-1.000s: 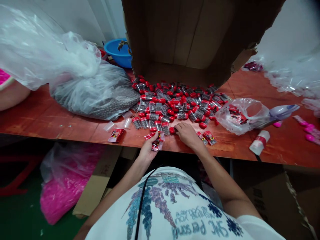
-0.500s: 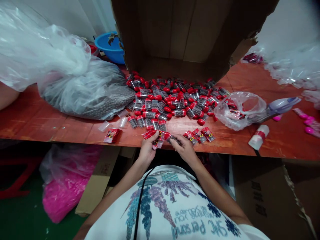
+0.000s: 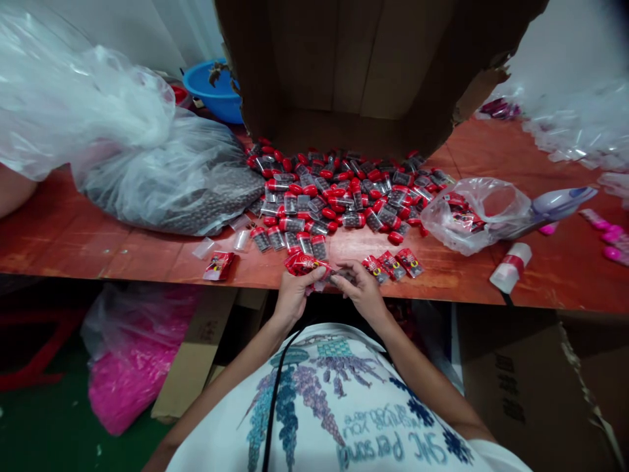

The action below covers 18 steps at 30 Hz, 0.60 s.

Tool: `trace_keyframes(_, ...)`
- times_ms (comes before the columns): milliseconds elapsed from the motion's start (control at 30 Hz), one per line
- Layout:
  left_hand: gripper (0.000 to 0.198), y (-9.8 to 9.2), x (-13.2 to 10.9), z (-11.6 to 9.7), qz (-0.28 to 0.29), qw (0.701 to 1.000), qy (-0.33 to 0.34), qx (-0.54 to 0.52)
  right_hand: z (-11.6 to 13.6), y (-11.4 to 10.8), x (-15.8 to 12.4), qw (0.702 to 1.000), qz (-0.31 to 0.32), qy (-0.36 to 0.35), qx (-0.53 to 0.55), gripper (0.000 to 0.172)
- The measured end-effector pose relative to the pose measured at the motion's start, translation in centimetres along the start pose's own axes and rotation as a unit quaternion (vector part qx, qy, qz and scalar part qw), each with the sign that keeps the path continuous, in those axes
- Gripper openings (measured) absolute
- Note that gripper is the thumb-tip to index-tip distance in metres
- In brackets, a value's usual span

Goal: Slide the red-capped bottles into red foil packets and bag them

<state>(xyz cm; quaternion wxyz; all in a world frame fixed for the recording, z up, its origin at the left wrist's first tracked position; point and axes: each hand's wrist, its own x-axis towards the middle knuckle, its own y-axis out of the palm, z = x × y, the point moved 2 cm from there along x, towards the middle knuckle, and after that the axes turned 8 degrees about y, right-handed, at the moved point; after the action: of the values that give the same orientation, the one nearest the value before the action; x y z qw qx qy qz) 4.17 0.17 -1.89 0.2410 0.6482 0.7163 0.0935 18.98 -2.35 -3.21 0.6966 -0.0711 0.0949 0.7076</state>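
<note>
At the table's near edge my left hand (image 3: pixel 297 292) pinches a red printed plastic packet (image 3: pixel 301 263). My right hand (image 3: pixel 361 288) is closed on a small clear tube of dark beads with a red cap (image 3: pixel 337 276), held against the packet's right side; my fingers partly hide it. Just beyond lies a heap of similar red-capped tubes (image 3: pixel 339 196). To the right of my right hand, several filled red packets (image 3: pixel 392 265) lie in a row. A stack of flat red packets (image 3: pixel 219 265) rests to the left.
A big cardboard box (image 3: pixel 363 65) stands open behind the heap. On the left sits a clear bag of dark beads (image 3: pixel 171 183). A small plastic bag (image 3: pixel 442 229), a purple-handled tool (image 3: pixel 565 202) and a white roll (image 3: pixel 511 267) are at right. A blue basin (image 3: pixel 213 95) stands behind.
My right hand has brought the tube against the packet, and the tube is now more covered by fingers. The packet in my left hand has turned and shifted slightly right.
</note>
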Motion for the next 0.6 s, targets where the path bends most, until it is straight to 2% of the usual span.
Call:
trace_keyframes(167,0.026,0.3,-0.2,-0.4,0.028,1.000,0.002,-0.006,0.1,0.5,-0.3,0.994,0.005,0.049,0.092,0.025)
trace_keyframes(300,0.027,0.5,-0.4,-0.4,0.017,1.000,0.019,-0.003,0.1,0.4,-0.6,0.996,-0.037,0.012,0.076,0.025)
trace_keyframes(367,0.027,0.6,-0.5,-0.5,0.011,1.000,0.018,0.004,0.1,0.3,-0.7,0.999,-0.031,-0.012,0.037,0.025)
trace_keyframes(500,0.029,0.6,-0.6,-0.6,0.023,0.999,0.012,0.024,-0.2,0.3,-0.9,0.999,0.028,-0.026,0.024,0.038)
trace_keyframes(600,0.025,0.8,-0.7,-0.3,0.057,0.997,-0.027,0.051,-0.5,0.6,-1.2,0.999,0.021,-0.015,0.043,0.046)
